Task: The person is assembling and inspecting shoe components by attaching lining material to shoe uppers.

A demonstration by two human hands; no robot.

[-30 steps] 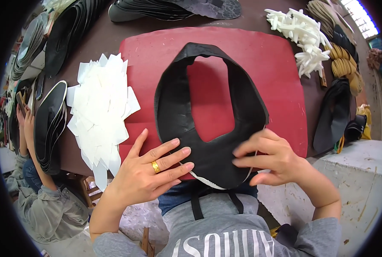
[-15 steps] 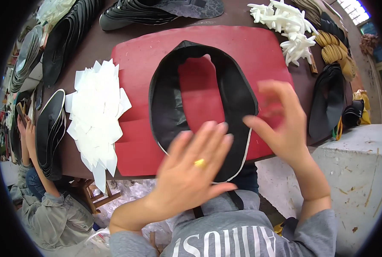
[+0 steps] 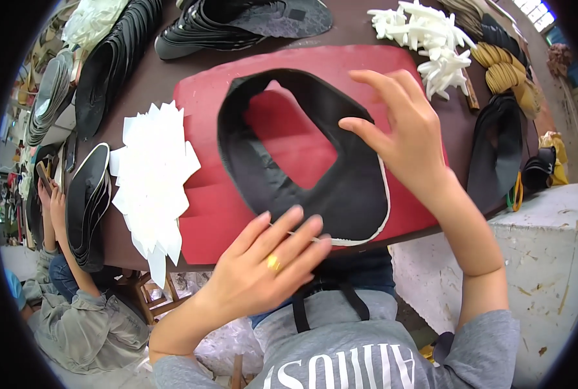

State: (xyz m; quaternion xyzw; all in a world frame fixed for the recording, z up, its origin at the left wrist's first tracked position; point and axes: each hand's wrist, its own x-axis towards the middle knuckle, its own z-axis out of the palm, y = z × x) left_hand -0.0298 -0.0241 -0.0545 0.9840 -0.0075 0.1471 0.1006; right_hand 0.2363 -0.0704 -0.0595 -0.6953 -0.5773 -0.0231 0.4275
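A black shoe upper (image 3: 350,204), joined into a ring with a pale edge along its near rim, lies on a red mat (image 3: 201,243). Through its opening the mat shows. My left hand (image 3: 263,266) is at the upper's near edge, fingers stretched out and palm down, with the fingertips over the rim. Above the upper's right side is my right hand (image 3: 405,123), thumb and fingers spread apart and nothing between them. Whether the thumb tip touches the upper, I cannot tell.
White pointed sheets (image 3: 153,178) are piled left of the mat. Stacked black uppers lie at the back (image 3: 205,32), far left (image 3: 111,65) and right (image 3: 493,152). White plastic pieces (image 3: 425,39) sit back right, near tan bundles (image 3: 506,71). A co-worker's hands (image 3: 54,204) are at the left.
The upper has turned, and its near edge has shifted farther away and to the right. My right hand has moved up and left; my left hand has drawn back toward me, off the upper's middle.
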